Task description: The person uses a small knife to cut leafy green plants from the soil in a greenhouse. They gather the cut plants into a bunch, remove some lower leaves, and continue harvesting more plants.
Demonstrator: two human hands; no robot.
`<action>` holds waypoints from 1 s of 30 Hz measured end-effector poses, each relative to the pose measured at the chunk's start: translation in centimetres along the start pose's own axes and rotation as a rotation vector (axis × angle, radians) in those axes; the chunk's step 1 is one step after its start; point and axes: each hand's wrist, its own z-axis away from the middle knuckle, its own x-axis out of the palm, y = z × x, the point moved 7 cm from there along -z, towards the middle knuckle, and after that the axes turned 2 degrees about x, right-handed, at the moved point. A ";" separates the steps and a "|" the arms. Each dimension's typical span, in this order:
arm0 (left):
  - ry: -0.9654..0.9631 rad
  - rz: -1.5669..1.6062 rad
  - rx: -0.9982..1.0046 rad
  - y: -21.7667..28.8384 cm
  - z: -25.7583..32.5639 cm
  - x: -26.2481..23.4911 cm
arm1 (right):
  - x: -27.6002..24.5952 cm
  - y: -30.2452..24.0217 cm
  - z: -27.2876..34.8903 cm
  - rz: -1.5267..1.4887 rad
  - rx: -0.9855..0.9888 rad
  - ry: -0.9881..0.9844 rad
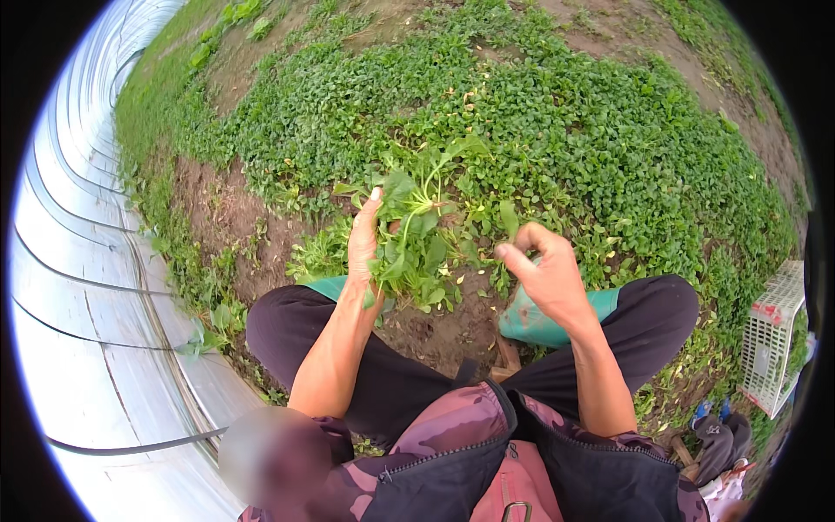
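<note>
My left hand [364,239], thumb up, is closed round a bunch of leafy greens [417,244] that look like spinach. A few stems and a pale reddish root end show at the bunch's upper right side. To the right and apart from it, my right hand [550,270] is closed in a pinch. A single green leaf [508,217] stands up at its fingertips and seems to be held there. Bare soil [426,335] lies under the bunch, between my bent legs.
A dense bed of low greens [574,130] spreads in front. White plastic sheeting [96,313] with dark bands curves along the left. At the right stands a white plastic crate [772,339] with greens behind its slats. Dark clothing [722,444] lies at the lower right.
</note>
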 end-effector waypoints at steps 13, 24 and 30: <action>0.012 0.153 -0.165 -3.2 1.3 -0.3 | 4.5 -4.4 -0.4 -0.239 -0.163 -0.050; -0.061 0.154 -0.166 -3.0 3.8 1.3 | 2.7 -3.2 -0.9 -0.617 0.030 -0.038; -0.153 0.043 -0.143 -2.9 3.3 2.6 | 2.3 -1.9 -1.2 -0.814 0.110 -0.113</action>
